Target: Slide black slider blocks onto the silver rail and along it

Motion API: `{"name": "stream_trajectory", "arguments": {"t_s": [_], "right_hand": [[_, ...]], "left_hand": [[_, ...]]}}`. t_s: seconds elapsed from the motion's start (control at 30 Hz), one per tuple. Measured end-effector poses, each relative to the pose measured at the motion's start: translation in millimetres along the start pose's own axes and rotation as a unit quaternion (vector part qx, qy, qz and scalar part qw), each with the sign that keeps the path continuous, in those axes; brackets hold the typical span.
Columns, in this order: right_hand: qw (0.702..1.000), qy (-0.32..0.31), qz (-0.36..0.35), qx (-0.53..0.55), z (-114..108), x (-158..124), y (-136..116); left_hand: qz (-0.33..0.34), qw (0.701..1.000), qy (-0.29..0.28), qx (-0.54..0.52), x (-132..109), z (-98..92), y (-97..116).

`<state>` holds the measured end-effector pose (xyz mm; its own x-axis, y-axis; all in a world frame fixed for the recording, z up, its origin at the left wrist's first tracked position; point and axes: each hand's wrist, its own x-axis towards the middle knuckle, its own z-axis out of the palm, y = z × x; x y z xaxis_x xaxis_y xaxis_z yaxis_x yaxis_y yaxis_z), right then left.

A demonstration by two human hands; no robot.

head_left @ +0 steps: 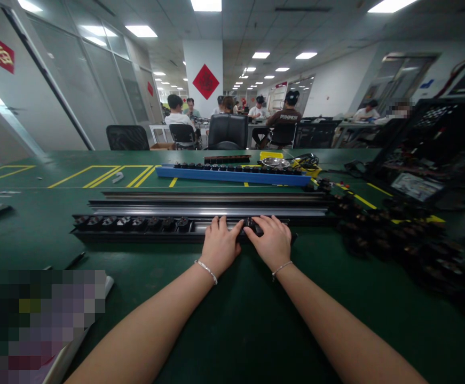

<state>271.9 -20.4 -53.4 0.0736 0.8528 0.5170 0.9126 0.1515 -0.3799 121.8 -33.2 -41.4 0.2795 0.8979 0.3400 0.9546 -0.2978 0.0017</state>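
Note:
A long black rail point(136, 237) lies crosswise on the green table before me. Several round black parts point(139, 224) sit in a row along its left half, with bare metallic channel between that row and my hands. My left hand point(221, 240) rests over the rail with its fingers spread, the index finger reaching towards a small black part point(252, 224). My right hand point(272, 240) has its thumb and index finger around that part, at the rail's right portion. Fingers partly hide the part, so its exact kind cannot be made out.
More long rails point(212, 212) lie parallel just behind. Further back stands a blue tray point(232, 175) filled with black parts, near a metal dish point(275, 162). A heap of black parts point(412, 240) spreads at right. People sit at tables beyond a black chair point(227, 132).

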Motion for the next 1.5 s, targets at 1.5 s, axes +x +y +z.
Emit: {"name": "stream_trajectory", "arguments": {"t_s": [1.5], "right_hand": [[0.999, 0.015, 0.031, -0.004, -8.1, 3.4, 2.7]], "left_hand": [[0.015, 0.999, 0.038, 0.036, -2.3, 7.7, 0.4]]}}
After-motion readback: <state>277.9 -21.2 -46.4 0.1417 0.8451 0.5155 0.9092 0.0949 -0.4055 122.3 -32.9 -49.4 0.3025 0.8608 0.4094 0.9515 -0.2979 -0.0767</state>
